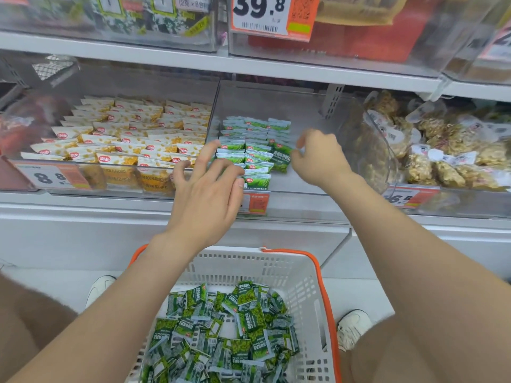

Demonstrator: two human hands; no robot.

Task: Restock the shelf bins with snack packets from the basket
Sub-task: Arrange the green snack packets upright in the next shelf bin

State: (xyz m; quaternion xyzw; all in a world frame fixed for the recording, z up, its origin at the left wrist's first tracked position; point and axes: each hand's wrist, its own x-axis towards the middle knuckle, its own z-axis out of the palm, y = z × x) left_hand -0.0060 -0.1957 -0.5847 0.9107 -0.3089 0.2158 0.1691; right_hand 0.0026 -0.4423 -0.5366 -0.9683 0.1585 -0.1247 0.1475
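Snack packets point(257, 146) in clear shelf bin point(309, 179)

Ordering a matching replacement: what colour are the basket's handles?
Orange handles on a white basket, seen best in the head view.

Reaches forward with both bare forearms. Spreads the left hand point(206, 186) flat, back upward, fingers point(213, 150) straight and fanned. Curls the right hand point(320, 158), just right of those fingers, thumb tucked below its bent fingers point(302, 139); cannot tell any pinch.
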